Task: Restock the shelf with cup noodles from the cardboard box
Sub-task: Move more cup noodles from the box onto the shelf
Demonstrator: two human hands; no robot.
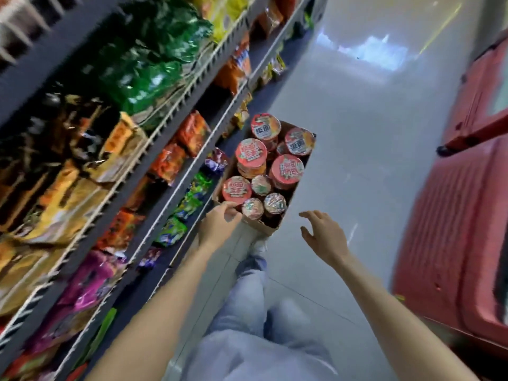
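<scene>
Now left grip (220,224) holds box (270,229); right grip (324,235) splayed.

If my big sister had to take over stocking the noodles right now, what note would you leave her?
Left hand: fingers on the near rim of the cardboard box, by a small cup; whether it grips is unclear.
Right hand: open, in the air right of the box, holding nothing.
The box sits on the floor beside the shelf, full of cup noodles, some stacked.
Done: no cup is out of the box that I can see.
Left: lift cups out and shelve them.
</scene>
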